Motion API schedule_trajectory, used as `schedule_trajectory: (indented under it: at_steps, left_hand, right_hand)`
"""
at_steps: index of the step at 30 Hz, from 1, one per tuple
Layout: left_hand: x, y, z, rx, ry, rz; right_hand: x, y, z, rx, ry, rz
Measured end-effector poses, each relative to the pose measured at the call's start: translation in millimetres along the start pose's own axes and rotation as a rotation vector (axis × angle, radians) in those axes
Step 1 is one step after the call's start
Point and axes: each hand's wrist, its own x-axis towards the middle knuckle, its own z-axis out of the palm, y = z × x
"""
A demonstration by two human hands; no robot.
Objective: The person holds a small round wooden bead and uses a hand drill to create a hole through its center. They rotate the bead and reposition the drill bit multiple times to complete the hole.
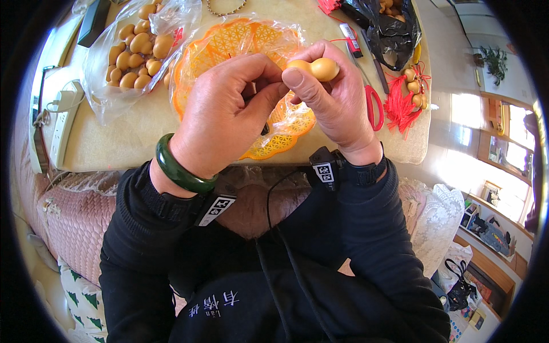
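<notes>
Over orange basket point(264, 152) | left hand point(227, 106) pinched, hold unclear | right hand point(337, 106) curled round tan gourd point(325, 69)

White power strip point(67, 123), left side of beige tabletop point(123, 146) | green plant point(494, 62), upper right | pink quilted cover point(77, 228), left | tree-printed white fabric point(80, 294), below it | apparently a black handbag point(459, 294), lower right, small near rim
</notes>
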Motion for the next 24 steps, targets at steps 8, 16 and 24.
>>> schedule_trajectory:
  at_steps: [8, 16, 24]
  left_hand:
    - [0.4, 1.7, -1.8, 0.045, -0.005, 0.01]
    - [0.4, 4.1, -3.8, 0.085, -0.017, 0.062]
    - [-0.1, 6.2, -4.8, 0.116, -0.029, 0.039]
  right_hand:
    - [0.0, -3.1, -3.4, -0.025, 0.007, 0.071]
    - [-2.6, -1.9, 0.1, -0.052, 0.005, 0.002]
    - [-2.0, 1.5, -0.7, -0.042, -0.023, -0.057]
